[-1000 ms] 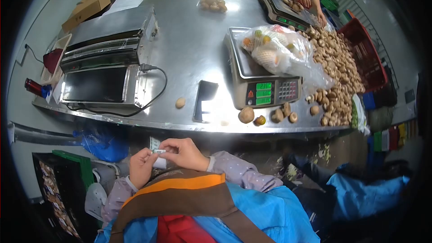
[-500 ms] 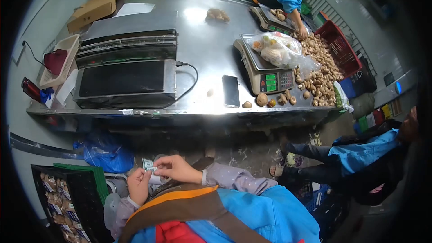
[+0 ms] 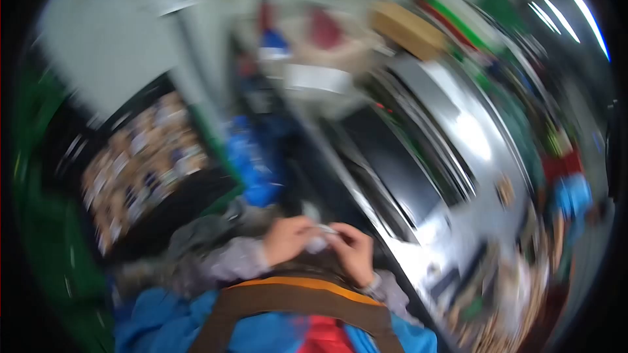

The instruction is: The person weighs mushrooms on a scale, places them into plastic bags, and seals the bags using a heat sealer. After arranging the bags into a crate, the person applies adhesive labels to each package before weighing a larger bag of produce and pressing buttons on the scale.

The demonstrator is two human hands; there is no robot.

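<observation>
Evidently, the bare left grip (image 3: 286,240) and bare right grip (image 3: 355,253) pinched a small, whitish, paper-like slip (image 3: 325,229). An uneven tug could have torn or dropped it.

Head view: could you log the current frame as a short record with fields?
Left hand: fingertips pinched on a small white piece
Right hand: pinching it from the other side
Piece details: too blurred to read
Ahead right: metal table bearing a machine
Left: black crate holding packs; blue bag beside it
Far right: another person
Picture: heavily blurred
</observation>
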